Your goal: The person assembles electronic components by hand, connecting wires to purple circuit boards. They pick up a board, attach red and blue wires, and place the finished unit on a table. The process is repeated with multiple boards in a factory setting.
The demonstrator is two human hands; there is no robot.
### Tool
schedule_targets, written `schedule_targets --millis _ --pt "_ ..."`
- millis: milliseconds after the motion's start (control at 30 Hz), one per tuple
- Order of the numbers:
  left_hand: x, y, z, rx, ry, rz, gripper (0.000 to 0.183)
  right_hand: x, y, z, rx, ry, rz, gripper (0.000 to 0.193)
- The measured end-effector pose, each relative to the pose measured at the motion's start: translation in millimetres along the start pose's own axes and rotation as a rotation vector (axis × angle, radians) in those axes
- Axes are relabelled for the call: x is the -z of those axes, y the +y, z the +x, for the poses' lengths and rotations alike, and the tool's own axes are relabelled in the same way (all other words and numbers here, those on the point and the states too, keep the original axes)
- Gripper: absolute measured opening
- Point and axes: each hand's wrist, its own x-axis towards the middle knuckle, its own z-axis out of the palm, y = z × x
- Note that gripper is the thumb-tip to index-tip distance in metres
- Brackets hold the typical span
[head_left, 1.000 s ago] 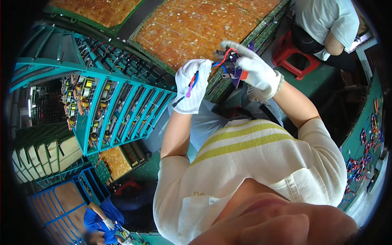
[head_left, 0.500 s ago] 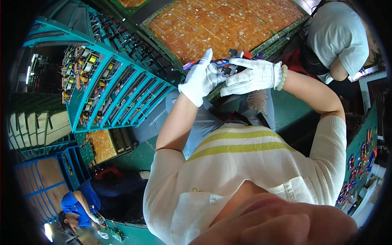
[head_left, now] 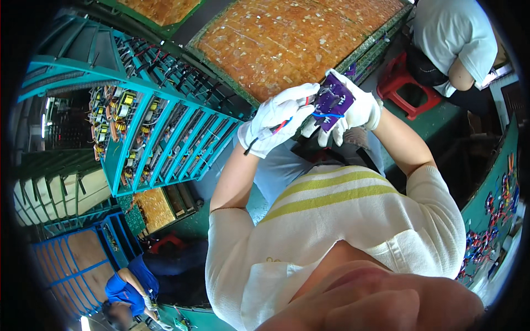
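A purple circuit board (head_left: 338, 99) is tilted up in front of my chest, its flat face with several whitish marks turned toward me. My white-gloved right hand (head_left: 361, 105) grips it from behind and along the right edge. A blue wire (head_left: 329, 115) runs across the board's lower part. My left hand (head_left: 279, 117), also gloved in white, is closed around thin wires (head_left: 280, 127), red and blue ones among them. A black wire end (head_left: 251, 146) sticks out near that wrist. The left fingertips are at the board's left edge; whether they touch it is hard to tell.
Left of my hands stands a teal rack (head_left: 165, 138) loaded with circuit boards. Ahead lies a worn orange-brown board surface (head_left: 298, 44) with a green edge. A red stool (head_left: 408, 88) and a person (head_left: 455, 44) are at right. Another person in blue (head_left: 130, 289) works at lower left.
The board has turned so its purple face now shows toward me. My left hand has shifted slightly down, with wires now lying across it. The view has shifted a little.
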Motion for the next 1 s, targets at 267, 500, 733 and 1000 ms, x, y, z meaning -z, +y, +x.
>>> schedule_targets --millis 267,500,733,1000 --pt "6.9 -25.2 3.9 0.336 0.238 -0.112 0.055 -24.8 1.9 1.1 0.899 0.779 -1.529 0.058" --pt "9.4 -66.2 1.4 0.822 0.047 -0.948 0.06 -11.9 -9.7 -10.7 1.283 -0.008 -3.172 0.031" --pt "-13.6 -45.8 7.9 0.785 0.672 -1.139 0.028 -34.9 -19.5 -2.9 1.122 -0.162 -3.333 0.03" --pt "-1.5 -12.0 -1.1 0.478 0.395 -0.094 0.021 -58.6 -1.5 17.3 0.97 0.871 -1.906 0.055"
